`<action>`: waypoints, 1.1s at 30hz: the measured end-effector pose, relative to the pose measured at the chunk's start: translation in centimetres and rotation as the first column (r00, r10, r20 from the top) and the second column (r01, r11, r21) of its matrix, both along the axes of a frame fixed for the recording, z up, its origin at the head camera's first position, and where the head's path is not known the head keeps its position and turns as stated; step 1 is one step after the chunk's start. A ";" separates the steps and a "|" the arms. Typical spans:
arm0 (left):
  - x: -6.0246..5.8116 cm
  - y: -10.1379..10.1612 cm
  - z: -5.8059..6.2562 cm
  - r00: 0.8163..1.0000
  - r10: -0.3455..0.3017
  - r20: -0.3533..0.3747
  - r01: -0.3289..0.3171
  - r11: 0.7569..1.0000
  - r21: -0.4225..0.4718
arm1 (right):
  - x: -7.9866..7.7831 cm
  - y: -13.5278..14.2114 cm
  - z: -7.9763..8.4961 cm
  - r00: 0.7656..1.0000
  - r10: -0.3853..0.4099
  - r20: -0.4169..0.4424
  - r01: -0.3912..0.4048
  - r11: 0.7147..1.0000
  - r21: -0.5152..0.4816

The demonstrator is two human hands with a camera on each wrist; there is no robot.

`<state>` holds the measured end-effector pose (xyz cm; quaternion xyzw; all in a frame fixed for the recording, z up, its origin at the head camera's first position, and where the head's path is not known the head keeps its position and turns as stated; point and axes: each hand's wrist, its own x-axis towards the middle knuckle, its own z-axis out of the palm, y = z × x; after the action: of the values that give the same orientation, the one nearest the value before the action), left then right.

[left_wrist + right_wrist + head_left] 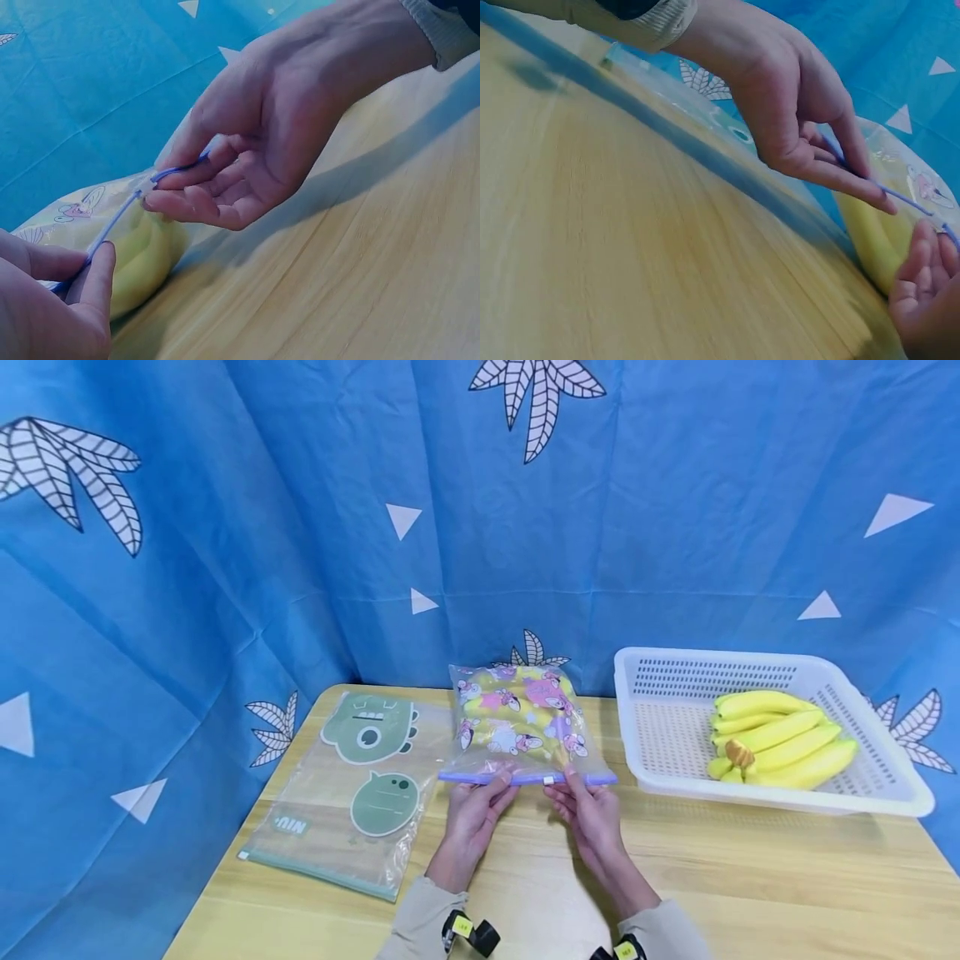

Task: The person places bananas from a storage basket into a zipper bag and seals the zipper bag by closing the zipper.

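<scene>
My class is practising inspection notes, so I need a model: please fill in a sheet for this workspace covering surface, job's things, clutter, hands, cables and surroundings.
Surface: wood-grain table.
Job's things: pink-printed bag with yellow contents showing through; purple strip along its near edge, with a white slider.
Clutter: green-printed bag lying flat on the left; white basket on the right, holding bananas.
Hands: left hand pinches the strip left of the slider; right hand pinches it beside the slider.
Cables: nothing seen.
Surroundings: blue curtain with white leaf and triangle prints.
</scene>
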<state>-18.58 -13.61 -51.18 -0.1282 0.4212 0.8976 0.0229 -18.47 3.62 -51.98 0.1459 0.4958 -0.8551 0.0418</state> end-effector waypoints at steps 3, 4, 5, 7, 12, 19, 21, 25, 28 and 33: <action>0.1 0.0 0.0 1.000 -0.005 -0.004 0.005 1.000 -0.001 | 0.2 0.0 0.0 0.997 0.071 0.009 -0.071 0.997 -0.008; 0.1 0.0 -0.1 1.000 -0.008 -0.006 0.008 1.000 -0.005 | 0.3 -0.1 0.0 0.995 0.096 0.015 -0.096 0.995 -0.012; 0.1 0.1 -0.1 1.000 -0.010 -0.005 0.010 1.000 -0.004 | 0.3 0.0 0.0 0.993 0.120 0.017 -0.120 0.993 -0.007; 0.1 0.3 -0.1 1.000 -0.013 -0.008 0.013 1.000 0.000 | 0.4 0.0 0.0 0.988 0.150 0.022 -0.151 0.989 0.004; 0.2 0.7 -0.1 1.000 -0.004 -0.007 0.004 1.000 -0.005 | 0.4 -0.1 0.1 0.989 0.139 0.041 -0.140 0.990 0.021; 0.1 0.1 0.1 0.999 0.036 0.001 -0.036 0.999 0.005 | 0.5 0.6 0.3 0.991 0.124 0.054 -0.123 0.992 -0.026; 0.0 -0.2 0.1 0.998 0.058 0.001 -0.058 0.998 0.000 | 0.6 1.2 0.3 0.991 0.117 0.068 -0.115 0.993 -0.039; -0.3 -0.5 0.1 0.998 0.054 0.008 -0.054 0.999 -0.003 | 0.7 2.8 0.4 0.989 0.126 0.075 -0.123 0.991 -0.043; -0.4 -0.4 0.1 0.999 0.036 0.011 -0.036 0.999 0.001 | 0.8 3.7 0.3 0.989 0.128 0.076 -0.125 0.991 -0.039; -0.4 -0.4 -0.1 0.999 0.044 0.026 -0.044 0.999 0.008 | 1.3 4.8 0.2 0.990 0.116 0.082 -0.113 0.993 -0.046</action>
<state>-18.97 -14.05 -51.25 -0.1489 0.4142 0.8979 0.0089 -17.22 8.43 -51.75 0.1524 0.4832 -0.8545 0.1147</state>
